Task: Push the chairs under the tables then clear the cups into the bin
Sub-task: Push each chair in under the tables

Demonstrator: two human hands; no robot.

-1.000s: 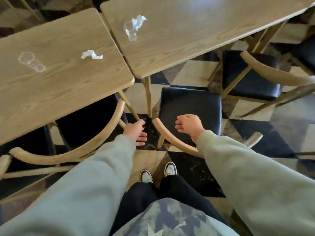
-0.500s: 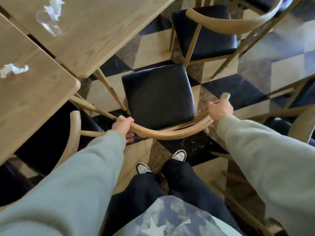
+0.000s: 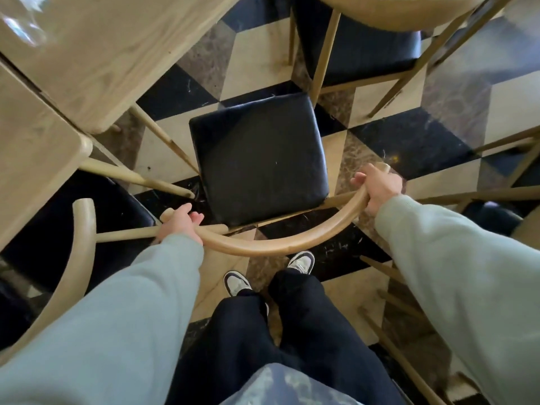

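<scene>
1. Chair (image 3: 260,159), black seat, centre frame, stood beside the table (image 3: 96,62) at upper left.
2. Left hand (image 3: 179,223) gripped its curved backrest's left end.
3. Right hand (image 3: 380,187) clasped the right end.
4. Cup (image 3: 23,27), blurred, far upper left.

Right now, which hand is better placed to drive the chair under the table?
Probably the right hand: it grips the backrest end farthest from the table, so it can swing the seat in. The left hand holds the near end, beside the table leg.
</scene>
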